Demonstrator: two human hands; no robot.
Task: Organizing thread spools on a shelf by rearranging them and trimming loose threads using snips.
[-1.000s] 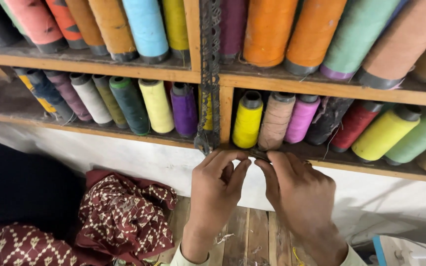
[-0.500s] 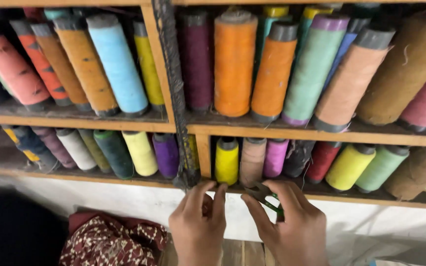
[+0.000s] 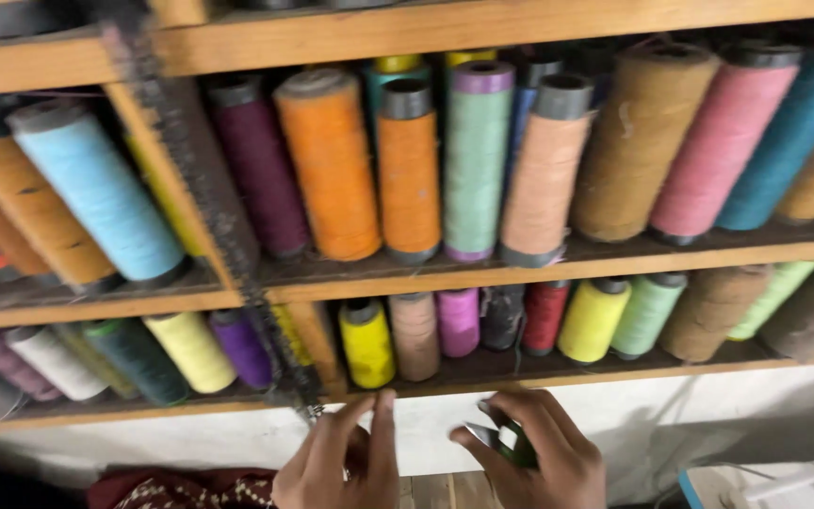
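Both hands are up at the bottom of the frame, just under the lower shelf point(image 3: 614, 369) of a wooden rack packed with thread spools. The left hand point(image 3: 341, 467) is loose, fingers spread and pointing up toward the shelf edge, gripping nothing that shows; its fingertips sit close below a dark strip of trim point(image 3: 228, 254) that hangs down the rack's upright post. The right hand point(image 3: 539, 457) is curled around a small dark-green tool point(image 3: 511, 443), thumb and forefinger pinching it; the view is too blurred to tell what kind of tool it is. The two hands are near each other but apart, with a gap of pale wall between them.

Right above them, on the lower shelf, stands a bright yellow spool point(image 3: 366, 341), then a tan spool point(image 3: 414, 332), a magenta spool point(image 3: 459, 320) and a dark spool point(image 3: 502, 316). Further right come red, yellow-green and mint ones.

The upper shelf point(image 3: 482, 273) carries the bigger cones: a purple cone point(image 3: 261, 170), two orange cones point(image 3: 332, 165), a mint-green cone point(image 3: 478, 160), a peach one and a large brown cone point(image 3: 638, 141). Out left, a light-blue cone point(image 3: 96, 188) leans on its side.

Bottom left, a maroon patterned cloth point(image 3: 181, 490) peeks in. Bottom right, the corner of a white machine point(image 3: 774, 485) with a blue edge shows.
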